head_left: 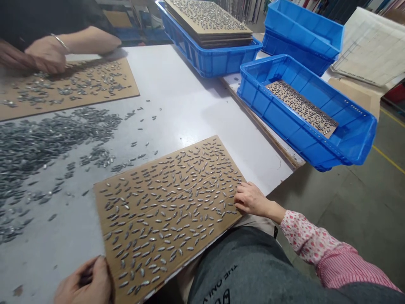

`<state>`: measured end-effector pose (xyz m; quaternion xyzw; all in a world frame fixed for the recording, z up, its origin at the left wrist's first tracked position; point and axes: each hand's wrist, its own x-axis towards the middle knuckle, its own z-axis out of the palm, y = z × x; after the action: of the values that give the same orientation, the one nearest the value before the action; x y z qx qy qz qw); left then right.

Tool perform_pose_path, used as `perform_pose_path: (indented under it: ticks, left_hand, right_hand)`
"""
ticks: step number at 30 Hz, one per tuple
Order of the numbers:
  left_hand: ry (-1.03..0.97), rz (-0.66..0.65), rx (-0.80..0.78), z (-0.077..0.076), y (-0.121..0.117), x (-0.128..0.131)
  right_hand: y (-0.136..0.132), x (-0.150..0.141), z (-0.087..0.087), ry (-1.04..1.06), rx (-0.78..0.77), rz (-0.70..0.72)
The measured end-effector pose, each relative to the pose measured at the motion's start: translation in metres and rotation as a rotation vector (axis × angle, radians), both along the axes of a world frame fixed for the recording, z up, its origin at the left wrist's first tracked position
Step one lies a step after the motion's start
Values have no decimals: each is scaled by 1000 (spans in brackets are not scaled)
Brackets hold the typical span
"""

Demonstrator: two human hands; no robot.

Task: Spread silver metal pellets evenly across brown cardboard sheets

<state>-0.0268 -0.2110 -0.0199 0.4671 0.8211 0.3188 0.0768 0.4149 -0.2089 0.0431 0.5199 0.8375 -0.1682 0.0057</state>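
Cardboard (122, 296) meets curled left hand (87, 282); right hand (251, 199) palm-down at opposite end.

Blue crates (302, 27), two, stacked, upper right. Off-white sheet (370, 50), one, tilted, beside the stack. Co-worker (60, 17), dark top, metal bangle (60, 43), across the counter (177, 97). Floor (332, 202), grey, marked with yellow line (389, 159). Background blurred.

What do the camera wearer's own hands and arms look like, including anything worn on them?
Both the left hand and the right hand are bare, with no glove visible. The right arm wears a sleeve, pale with a red and pink print near the wrist, then pink-and-white striped higher up. The left forearm is out of view, so its sleeve cannot be told.
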Motion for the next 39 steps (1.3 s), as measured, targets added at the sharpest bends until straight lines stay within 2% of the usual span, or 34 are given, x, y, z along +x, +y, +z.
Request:
perform_pose_path:
  ticks: [3, 11, 17, 21, 27, 33, 39]
  left_hand:
    - [77, 42, 73, -1, 4, 4]
    - [115, 42, 63, -3, 3, 2]
    - [101, 23, 53, -8, 3, -4]
    - [83, 34, 74, -5, 4, -1]
    - [100, 15, 54, -3, 2, 0]
    - [151, 2, 64, -11, 0, -5]
    - [157, -5, 72, -9, 0, -3]
  right_hand:
    - [-4, -6, -2, 48, -11, 21]
    - [-3, -34, -5, -62, 2, 98]
    - [1, -32, 2, -51, 4, 82]
    - [0, -36, 0, 20, 22, 78]
    - [0, -51, -3, -5, 75, 112]
    - [-1, -58, -9, -45, 53, 114]
    - [1, -56, -6, -22, -4, 109]
